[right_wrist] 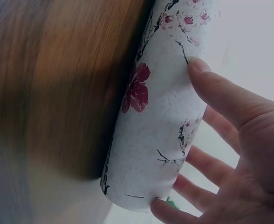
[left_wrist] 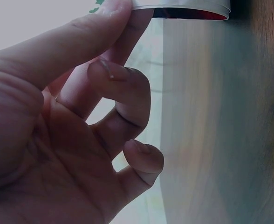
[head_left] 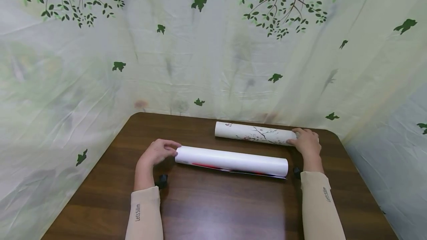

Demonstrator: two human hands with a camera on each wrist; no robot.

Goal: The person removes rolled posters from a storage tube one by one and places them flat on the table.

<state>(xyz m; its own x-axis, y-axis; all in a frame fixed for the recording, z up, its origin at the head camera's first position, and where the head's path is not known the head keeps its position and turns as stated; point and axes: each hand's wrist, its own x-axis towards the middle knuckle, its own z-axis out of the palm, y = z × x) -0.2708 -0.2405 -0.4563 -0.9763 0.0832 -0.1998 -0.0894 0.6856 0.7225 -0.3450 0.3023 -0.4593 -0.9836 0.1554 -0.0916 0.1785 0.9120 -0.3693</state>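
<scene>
A white paper roll [head_left: 231, 161] with a red and dark printed edge lies across the table. At its left end my left hand [head_left: 159, 152] pinches the rim between thumb and forefinger, the other fingers curled below. In the left wrist view the roll's open end [left_wrist: 193, 15] shows a dark, red inner side. Behind it lies a second roll [head_left: 255, 133], white with dark branches and pink blossoms. My right hand [head_left: 306, 144] grips that roll near its right end. The right wrist view shows the thumb across the blossom roll [right_wrist: 160, 116] and the fingers along its far side.
The brown wooden table [head_left: 106, 195] has rounded back corners. A pale curtain [head_left: 213, 55] printed with leaves hangs right behind it and at both sides. Small dark objects sit by each wrist, one black piece [head_left: 162, 181] at the left and another [head_left: 297, 172] at the right.
</scene>
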